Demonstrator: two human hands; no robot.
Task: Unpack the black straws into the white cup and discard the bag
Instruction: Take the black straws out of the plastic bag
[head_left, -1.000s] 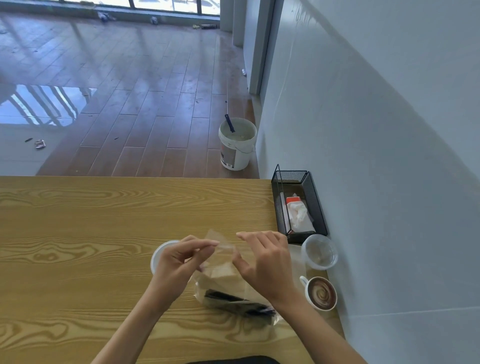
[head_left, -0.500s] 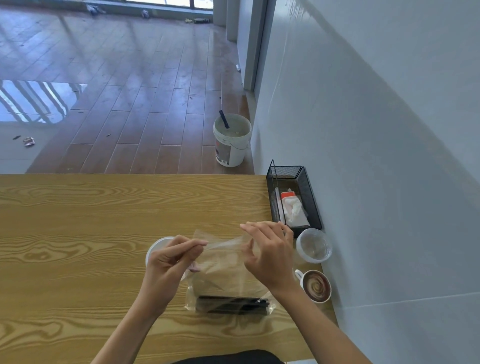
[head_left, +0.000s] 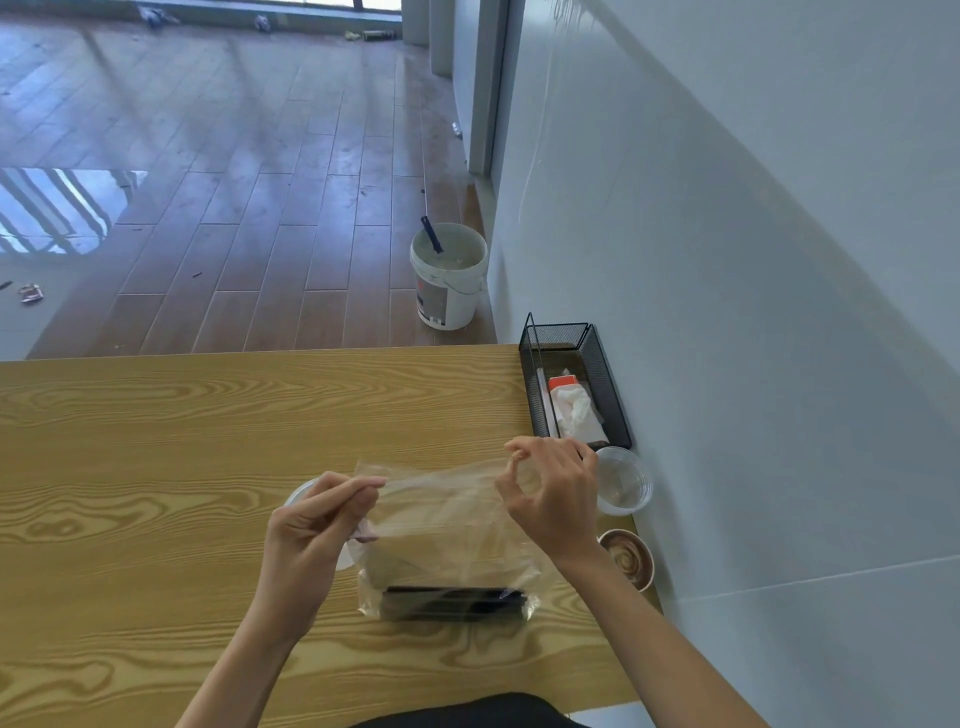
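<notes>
The table has a light wood-grain top, and its right edge runs along a pale wall. At the far right corner stands a black wire-mesh basket holding a white tissue pack with an orange-red top. Just near of the basket sits a clear plastic cup. Nearer still, at the right edge, is a coffee cup with a swirl on its surface. Left of these, a white cup is mostly hidden. A clear bag rests its lower end on the table, with black straws lying across its bottom.
</notes>
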